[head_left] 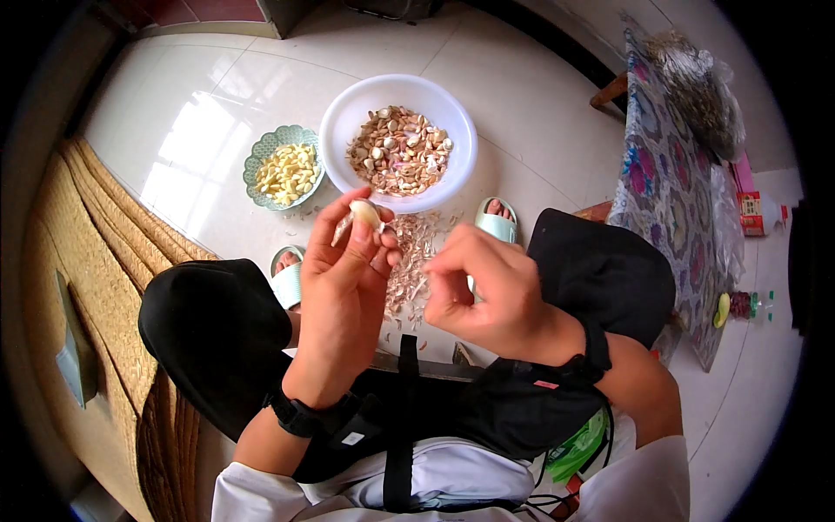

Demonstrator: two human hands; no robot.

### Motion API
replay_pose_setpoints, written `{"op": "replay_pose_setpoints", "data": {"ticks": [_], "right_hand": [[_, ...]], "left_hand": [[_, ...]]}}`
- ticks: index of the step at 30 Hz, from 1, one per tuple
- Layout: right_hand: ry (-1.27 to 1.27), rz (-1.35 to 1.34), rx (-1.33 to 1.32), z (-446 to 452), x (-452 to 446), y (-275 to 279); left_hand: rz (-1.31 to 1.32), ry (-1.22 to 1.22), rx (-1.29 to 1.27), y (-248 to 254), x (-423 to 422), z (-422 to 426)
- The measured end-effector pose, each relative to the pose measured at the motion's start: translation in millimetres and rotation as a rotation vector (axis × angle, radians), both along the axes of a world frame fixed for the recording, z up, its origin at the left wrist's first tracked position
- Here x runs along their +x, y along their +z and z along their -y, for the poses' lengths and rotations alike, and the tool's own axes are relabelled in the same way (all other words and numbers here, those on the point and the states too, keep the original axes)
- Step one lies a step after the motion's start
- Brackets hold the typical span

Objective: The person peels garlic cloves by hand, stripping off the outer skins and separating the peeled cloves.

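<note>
Nearest, at the bottom of the frame, black trousers [213, 335] cover knees set wide apart, leaving a gap where both bare hands work in view.

At the center, the left hand [339, 270] is raised, its thumb and fingertips pinching a pale garlic clove [365, 213]. The other fingers curl loosely behind; the grip leaves the clove's upper side exposed, probably so the right hand can get at it.

The right hand [496, 283], just right of center, is apart from the clove. Its fingers are curled in, thumb and index tips seemingly pressed together; whether a scrap lies between them, I cannot tell.

Beyond and below the hands, papery garlic skins [407, 283] lie scattered on the tiles between two mint-green slippers [497, 228], probably where they fall from the fingers.

Farther off, at upper left of center, a green scalloped bowl [252, 170] holds pale, peeled cloves [291, 172]. Just beside it, at upper center, a wide white basin [462, 143] holds brownish, unpeeled cloves [396, 152]. The separate containers seem to keep the two kinds apart, both near the feet.
</note>
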State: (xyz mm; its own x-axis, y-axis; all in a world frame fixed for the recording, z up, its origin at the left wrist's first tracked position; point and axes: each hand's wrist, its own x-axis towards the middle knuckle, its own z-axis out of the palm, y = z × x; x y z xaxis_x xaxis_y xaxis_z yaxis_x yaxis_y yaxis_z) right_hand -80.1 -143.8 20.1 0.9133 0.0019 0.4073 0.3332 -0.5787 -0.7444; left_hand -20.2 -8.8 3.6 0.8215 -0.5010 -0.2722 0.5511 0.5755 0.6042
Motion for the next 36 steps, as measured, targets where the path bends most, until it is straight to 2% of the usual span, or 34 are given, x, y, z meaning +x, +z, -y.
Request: {"op": "replay_pose_setpoints", "data": {"ticks": [5,11,12,15,19,22,28,31,34,36], "right_hand": [[0.19,-0.203,0.026,1.8,1.4,-10.2],[0.117,-0.338,0.042,6.5,4.4,0.5],[0.102,-0.353,0.023,8.4,4.6,2.0],[-0.068,-0.579,0.401,7.1,6.9,8.8],[0.026,-0.544,0.418,6.7,8.4,4.0],[0.026,-0.695,0.509,4.8,9.2,14.9],[0.057,-0.722,0.569,7.2,5.7,13.0],[0.071,-0.589,0.549,6.0,2.4,2.1],[0.001,-0.527,0.395,3.8,-1.7,-1.0],[-0.089,-0.437,0.407,-0.5,0.4,-0.1]], "left_hand": [[0.085,0.021,0.129,1.9,4.7,-1.3],[0.153,-0.009,0.324,-1.0,-3.0,-10.8],[0.227,-0.016,0.353,-2.8,-3.4,-12.6],[0.46,-0.037,0.452,-8.1,-5.4,-16.5],[0.744,-0.036,0.599,-6.4,-10.2,-19.2],[0.901,0.023,0.661,-10.4,-12.2,-19.0],[1.084,0.016,0.736,-10.4,-10.5,-20.3],[1.128,0.006,0.76,-10.3,-11.0,-19.1],[1.109,0.026,0.751,-9.0,-13.1,-14.4],[0.973,0.028,0.684,-10.4,-13.9,-11.5]]}}
